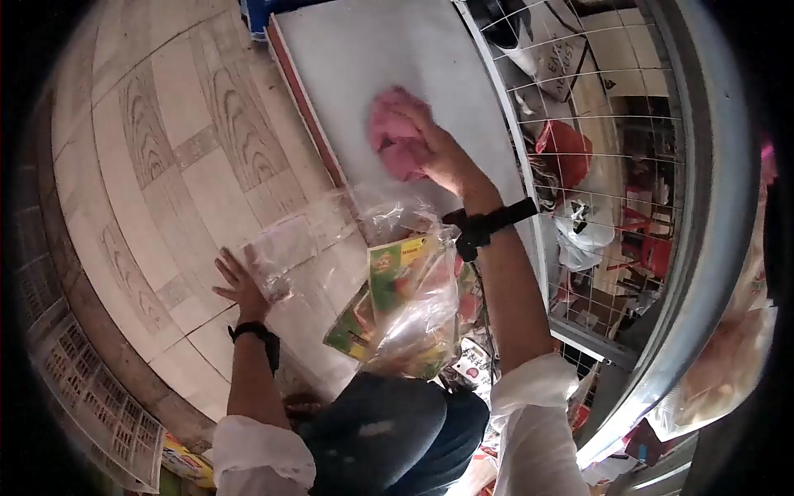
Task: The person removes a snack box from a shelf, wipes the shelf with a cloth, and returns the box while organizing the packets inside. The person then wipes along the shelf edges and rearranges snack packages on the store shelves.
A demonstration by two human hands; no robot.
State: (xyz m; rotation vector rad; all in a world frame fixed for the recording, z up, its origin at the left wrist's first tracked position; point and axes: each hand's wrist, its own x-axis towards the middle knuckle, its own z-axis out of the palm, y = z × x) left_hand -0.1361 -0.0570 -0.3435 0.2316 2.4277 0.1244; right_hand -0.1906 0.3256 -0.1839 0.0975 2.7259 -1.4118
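Right hand (pixel 437 155): fingers curled over bunched pink cloth (pixel 395 128), which lies on the pale panel (pixel 343 54). My left hand (pixel 238 283): open, fingers spread, holding nothing, beside transparent plastic (pixel 285 241); contact unclear. Green-yellow packets (pixel 393 277) near my knees (pixel 372 426).

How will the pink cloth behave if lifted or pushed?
The pink cloth is likely floppy: it bunches into loose folds at the right hand. Pushed, it would probably slide or crumple rather than roll, lying rumpled on a flat, pale surface. Unlikely to break, being soft-looking fabric; dampness can't be judged.
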